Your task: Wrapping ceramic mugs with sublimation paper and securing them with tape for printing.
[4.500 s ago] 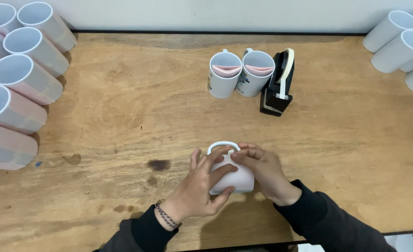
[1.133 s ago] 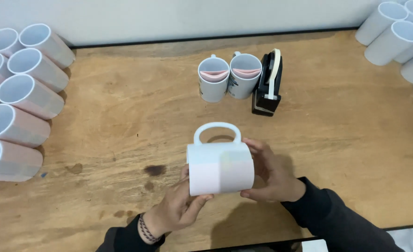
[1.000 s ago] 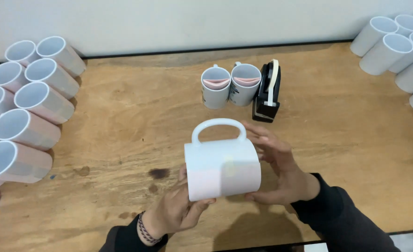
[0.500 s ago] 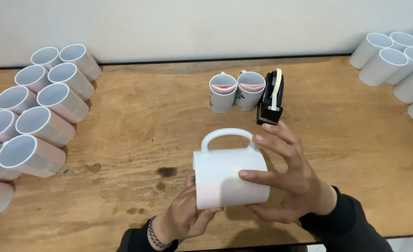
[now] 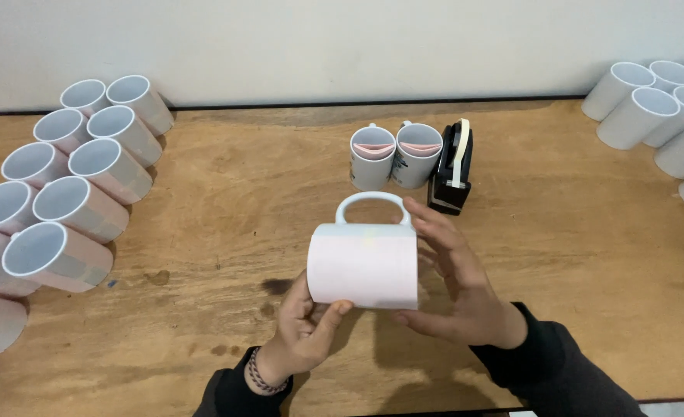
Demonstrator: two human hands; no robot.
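Note:
I hold a white mug above the wooden table, lying sideways with its handle pointing away from me. A pale pink sheet is wrapped around its body. My left hand grips the mug's lower left edge from below, thumb on the wrap. My right hand cups the right end, fingers spread along its side. Behind the mug stand two upright white mugs with pink sheets curled inside, next to a black tape dispenser.
Several wrapped mugs lie on their sides in rows at the table's left edge. Several plain white mugs lie stacked at the far right corner. A white wall runs along the back.
The mug was on the table between both hands; it has been lifted and turned so its wrapped side faces me. My view has shifted, showing more of the left mugs.

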